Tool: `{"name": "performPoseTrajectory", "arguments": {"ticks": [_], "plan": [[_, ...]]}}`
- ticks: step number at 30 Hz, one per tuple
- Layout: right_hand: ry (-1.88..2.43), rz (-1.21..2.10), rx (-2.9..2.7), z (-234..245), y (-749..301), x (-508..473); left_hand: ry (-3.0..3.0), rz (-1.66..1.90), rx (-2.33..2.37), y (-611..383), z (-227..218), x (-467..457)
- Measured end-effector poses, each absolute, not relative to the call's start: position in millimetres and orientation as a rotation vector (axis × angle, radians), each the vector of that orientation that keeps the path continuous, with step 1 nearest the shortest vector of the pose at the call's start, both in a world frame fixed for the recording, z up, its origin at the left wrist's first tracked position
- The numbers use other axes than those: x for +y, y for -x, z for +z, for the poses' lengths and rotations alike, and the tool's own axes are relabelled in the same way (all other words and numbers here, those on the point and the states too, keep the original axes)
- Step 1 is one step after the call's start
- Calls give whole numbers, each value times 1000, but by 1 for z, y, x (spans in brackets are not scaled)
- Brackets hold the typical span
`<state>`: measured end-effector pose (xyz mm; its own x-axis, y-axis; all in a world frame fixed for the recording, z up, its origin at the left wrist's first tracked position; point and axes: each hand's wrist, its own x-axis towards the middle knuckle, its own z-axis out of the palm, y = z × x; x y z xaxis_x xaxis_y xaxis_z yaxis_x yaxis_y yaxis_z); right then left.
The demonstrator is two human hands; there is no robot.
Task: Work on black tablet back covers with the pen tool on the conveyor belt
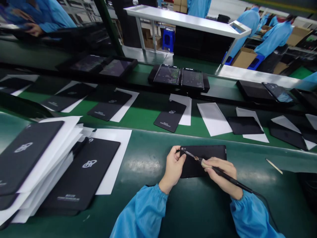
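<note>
A black tablet [210, 155] lies back-up on the green bench in front of me. My left hand [173, 167] is closed on its left edge, pinching the top-left corner. My right hand [221, 175] grips a thin corded tool [198, 159] like a pen; the metal tip touches the tablet's top-left corner, close to my left fingers. Both arms wear blue sleeves.
A stack of black tablets [81, 173] interleaved with white sheets sits at the left. A thin stick [274, 166] lies to the right. Beyond the bench edge a green conveyor [143, 115] carries several tablets and sheets. People in blue coats [274, 36] work at the back.
</note>
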<state>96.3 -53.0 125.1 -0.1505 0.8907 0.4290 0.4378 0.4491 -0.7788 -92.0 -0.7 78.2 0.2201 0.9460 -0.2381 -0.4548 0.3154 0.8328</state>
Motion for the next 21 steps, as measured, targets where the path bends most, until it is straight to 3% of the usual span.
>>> {"name": "performPoseTrajectory", "arguments": {"ticks": [21], "plan": [[1172,724,-1649,130,-102,-46,-728,1082,856,92,78,-2]]}}
